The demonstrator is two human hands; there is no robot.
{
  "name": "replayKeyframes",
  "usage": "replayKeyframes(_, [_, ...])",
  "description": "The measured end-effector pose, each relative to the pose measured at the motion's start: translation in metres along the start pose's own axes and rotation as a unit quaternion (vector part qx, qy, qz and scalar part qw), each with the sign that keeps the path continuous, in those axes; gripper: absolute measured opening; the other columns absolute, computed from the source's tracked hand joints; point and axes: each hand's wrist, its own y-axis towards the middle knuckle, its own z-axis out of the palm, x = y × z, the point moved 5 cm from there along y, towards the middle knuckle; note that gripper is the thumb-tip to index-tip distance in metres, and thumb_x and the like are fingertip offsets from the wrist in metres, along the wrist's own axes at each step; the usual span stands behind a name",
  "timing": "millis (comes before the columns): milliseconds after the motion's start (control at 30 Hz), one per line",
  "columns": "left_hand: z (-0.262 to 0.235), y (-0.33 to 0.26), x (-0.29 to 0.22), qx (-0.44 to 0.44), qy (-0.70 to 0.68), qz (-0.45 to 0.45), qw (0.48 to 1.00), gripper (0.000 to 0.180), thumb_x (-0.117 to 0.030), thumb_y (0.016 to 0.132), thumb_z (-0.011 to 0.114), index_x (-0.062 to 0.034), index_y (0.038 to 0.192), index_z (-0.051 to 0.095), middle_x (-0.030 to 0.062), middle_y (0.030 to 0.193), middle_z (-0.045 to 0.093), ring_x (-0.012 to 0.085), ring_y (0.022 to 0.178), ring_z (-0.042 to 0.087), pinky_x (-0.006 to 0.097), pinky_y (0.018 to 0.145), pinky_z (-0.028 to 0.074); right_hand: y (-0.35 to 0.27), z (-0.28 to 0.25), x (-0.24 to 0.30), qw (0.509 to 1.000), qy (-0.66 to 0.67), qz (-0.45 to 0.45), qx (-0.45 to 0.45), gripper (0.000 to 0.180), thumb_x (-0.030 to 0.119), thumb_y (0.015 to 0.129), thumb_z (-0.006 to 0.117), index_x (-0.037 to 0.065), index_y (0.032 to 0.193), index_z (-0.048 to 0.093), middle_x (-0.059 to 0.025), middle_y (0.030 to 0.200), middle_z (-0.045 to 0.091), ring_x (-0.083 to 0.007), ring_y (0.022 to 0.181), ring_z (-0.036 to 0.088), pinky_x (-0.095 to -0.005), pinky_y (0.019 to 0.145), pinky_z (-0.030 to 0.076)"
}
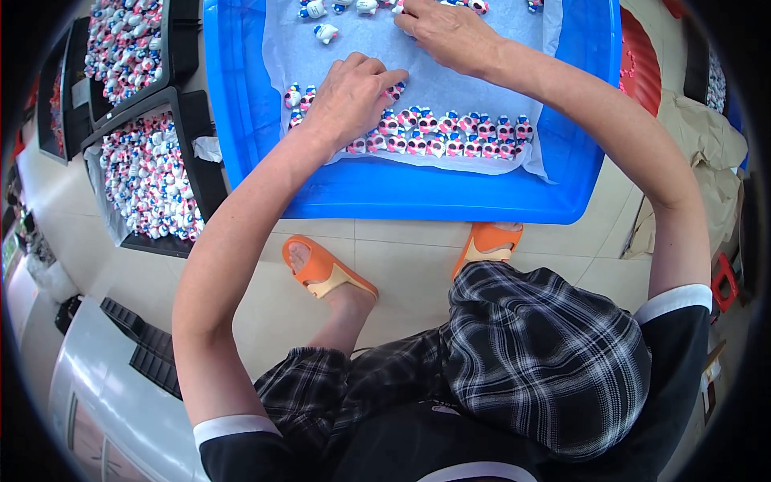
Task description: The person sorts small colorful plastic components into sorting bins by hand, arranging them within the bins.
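A blue plastic tray (377, 205) lined with white paper (474, 95) lies in front of me. Rows of small white, pink and blue toy figures (454, 146) stand along its near side. My left hand (349, 100) is bent over the left part of these rows, with thumb and fingers closed on a toy figure (395, 91). Farther back, my right hand (450, 34) reaches in with curled fingers, beside loose figures (367, 6) at the tray's far side. Its fingertips hide what they hold. One figure (325, 33) lies apart on the paper.
Black crates (197, 136) full of similar toy figures (148, 177) stand on the floor to the left. A red basin (642, 64) and brown paper (695, 161) are on the right. My feet in orange sandals (325, 269) are just below the tray.
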Motion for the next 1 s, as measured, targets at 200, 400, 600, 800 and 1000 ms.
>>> replayKeyframes(200, [0.004,-0.003,0.002,0.021,0.015,-0.009,1.000,0.032,-0.014,0.074,0.066,-0.0108,0.105,0.062,0.0080,0.097,0.061,0.0229,0.100,0.052,0.036,0.086,0.040,-0.006,-0.006,0.007,0.993,0.110,-0.004,0.033,0.019,0.009,0.077,0.060,0.002,0.095,0.060,-0.0113,0.086,0.062,-0.0256,0.080,0.061,-0.0350,0.071,0.049])
replayKeyframes(400, [0.005,-0.002,0.002,0.011,-0.006,-0.018,1.000,0.032,-0.014,0.073,0.067,-0.0092,0.104,0.063,0.0083,0.096,0.061,0.0236,0.100,0.052,0.037,0.087,0.039,-0.021,0.012,0.004,0.851,0.432,0.136,0.268,0.021,0.015,0.080,0.061,0.000,0.094,0.059,-0.0102,0.076,0.061,-0.0162,0.070,0.058,-0.0286,0.064,0.046])
replayKeyframes(600, [0.006,-0.003,0.002,0.001,-0.006,-0.014,1.000,0.033,-0.014,0.072,0.068,-0.0088,0.104,0.063,0.0090,0.095,0.062,0.0237,0.100,0.052,0.037,0.086,0.039,-0.026,0.007,0.006,0.913,0.264,0.128,0.283,0.022,0.011,0.078,0.060,-0.001,0.095,0.058,-0.0149,0.080,0.062,-0.0231,0.070,0.061,-0.0347,0.064,0.048])
replayKeyframes(800, [0.004,0.000,-0.003,-0.013,0.000,-0.023,1.000,0.032,-0.018,0.071,0.070,-0.0084,0.101,0.064,0.0083,0.095,0.063,0.0244,0.101,0.052,0.038,0.084,0.036,-0.031,-0.002,0.023,0.968,0.194,0.050,0.151,0.025,0.020,0.077,0.066,-0.002,0.086,0.060,-0.0177,0.073,0.062,-0.0316,0.073,0.062,-0.0387,0.065,0.049])
replayKeyframes(1000, [0.003,-0.003,-0.001,-0.016,0.028,-0.032,0.999,0.029,-0.022,0.070,0.071,-0.0086,0.096,0.066,0.0063,0.093,0.062,0.0233,0.103,0.050,0.039,0.085,0.035,-0.032,-0.008,0.033,0.928,0.179,0.155,0.287,0.037,0.034,0.078,0.066,-0.003,0.080,0.064,-0.0204,0.079,0.064,-0.0354,0.081,0.063,-0.0429,0.068,0.051])
